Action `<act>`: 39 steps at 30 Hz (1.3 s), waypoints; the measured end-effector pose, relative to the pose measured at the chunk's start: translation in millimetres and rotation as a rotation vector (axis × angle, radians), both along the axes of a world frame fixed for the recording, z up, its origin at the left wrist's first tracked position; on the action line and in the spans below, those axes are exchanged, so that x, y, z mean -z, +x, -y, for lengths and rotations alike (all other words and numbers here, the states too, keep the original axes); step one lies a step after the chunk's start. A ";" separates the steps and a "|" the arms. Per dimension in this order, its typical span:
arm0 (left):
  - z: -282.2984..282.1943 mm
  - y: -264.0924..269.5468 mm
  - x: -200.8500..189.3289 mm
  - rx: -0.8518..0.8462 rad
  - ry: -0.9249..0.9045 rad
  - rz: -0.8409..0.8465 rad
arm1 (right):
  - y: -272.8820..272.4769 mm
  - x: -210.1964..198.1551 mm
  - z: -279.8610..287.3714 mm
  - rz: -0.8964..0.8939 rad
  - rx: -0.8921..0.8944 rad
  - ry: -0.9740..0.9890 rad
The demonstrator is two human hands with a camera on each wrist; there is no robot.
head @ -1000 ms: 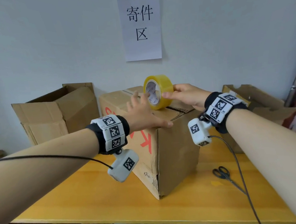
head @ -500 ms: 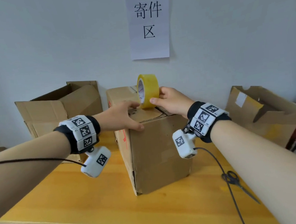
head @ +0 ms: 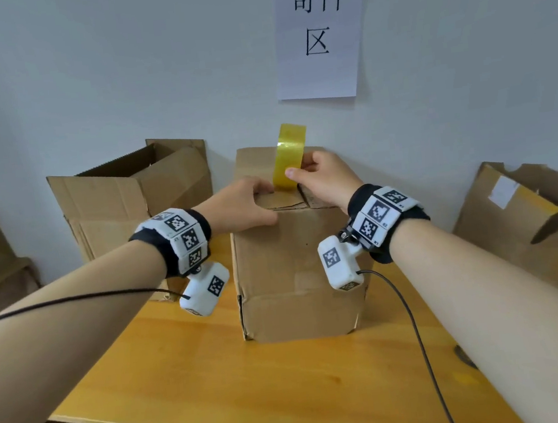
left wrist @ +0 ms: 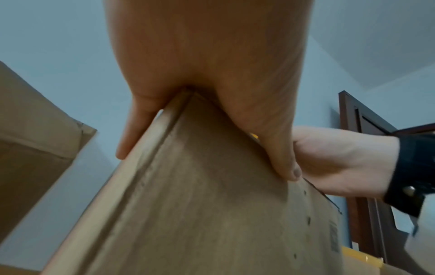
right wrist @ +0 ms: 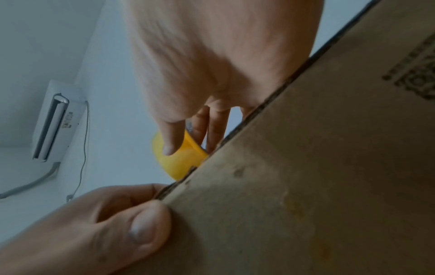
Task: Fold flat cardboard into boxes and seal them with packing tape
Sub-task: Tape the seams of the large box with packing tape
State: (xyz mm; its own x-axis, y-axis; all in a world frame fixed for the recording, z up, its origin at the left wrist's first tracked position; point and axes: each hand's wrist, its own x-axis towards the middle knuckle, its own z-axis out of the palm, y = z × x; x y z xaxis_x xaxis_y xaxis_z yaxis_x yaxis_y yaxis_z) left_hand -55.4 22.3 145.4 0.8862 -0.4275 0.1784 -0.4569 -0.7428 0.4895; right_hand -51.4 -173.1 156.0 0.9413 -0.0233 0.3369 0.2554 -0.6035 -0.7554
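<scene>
Pale wall [head: 118,73] and a yellow wooden table [head: 254,379] frame the scene; a paper sign [head: 317,31] with printed characters is fixed to the wall. At the table's centre a folded box [head: 294,271] of brown corrugated cardboard is stood upright, its top flaps closed and meeting along a seam that runs away from the viewer. A tape roll [head: 289,157], yellow, glossy and translucent, is held on edge on the box top at the near end of that seam, so that its rolling direction is aligned with the seam's long axis. The roll is pinched by the right hand [head: 324,180]: the thumb is laid on the outer band, and in the right wrist view the fingers [right wrist: 200,126] are seen reaching into the core. The left hand [head: 246,204] is laid over the near left top corner just beside the roll, fingers fairly straight on the flap and thumb [left wrist: 286,163] pressed down the front face; nothing is gripped. Whether a free tape end is already stuck down cannot be told. A pull along the seam toward the wall is judged to be the next requirement, with the flaps kept level. Open boxes [head: 131,192] are stood behind left, and further cardboard [head: 529,219] lies at right.
</scene>
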 end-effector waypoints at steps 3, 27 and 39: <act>11.5 1.4 2.0 -0.062 0.025 0.055 | 2.0 -2.0 1.7 -0.023 -0.025 -0.020; 13.9 -10.0 -10.8 -0.091 0.210 0.100 | -6.9 -18.0 -4.3 -0.115 -0.037 0.393; 19.7 -6.2 -13.1 -0.095 0.234 0.092 | -20.6 -24.2 1.6 -0.236 -0.027 0.514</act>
